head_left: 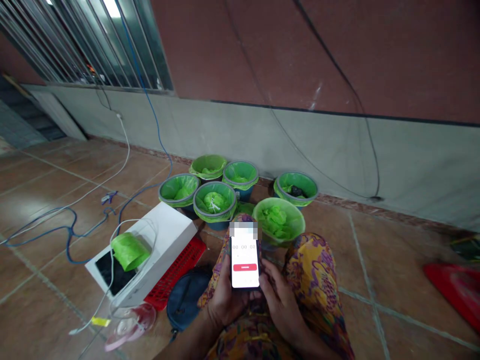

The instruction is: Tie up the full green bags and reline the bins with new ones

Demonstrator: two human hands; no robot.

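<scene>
Green liners (281,222) fill six bins (244,194) grouped on the tiled floor (405,280), close to its far edge along the wall (225,120). In the foreground, a lit phone (245,277) stands between two knees clothed in patterned fabric (313,272), its screen towards the wearer, showing a row of zeros above a red bar; the upper part is obscured by pixelation. Left hand (224,302): grip closed about the phone's left side and lower corner. Right hand (279,297): thumb and fingers at the phone's lower right edge; whether this grip also bears the phone cannot be told. To the left, a white box (168,225) lies obliquely on the floor, carrying a green roll (130,251) near its left end. Beside the box's right edge lie a red basket (176,272) and a dark blue bag (187,297). A red object (453,290), partly cropped, occupies the floor at far right.
</scene>
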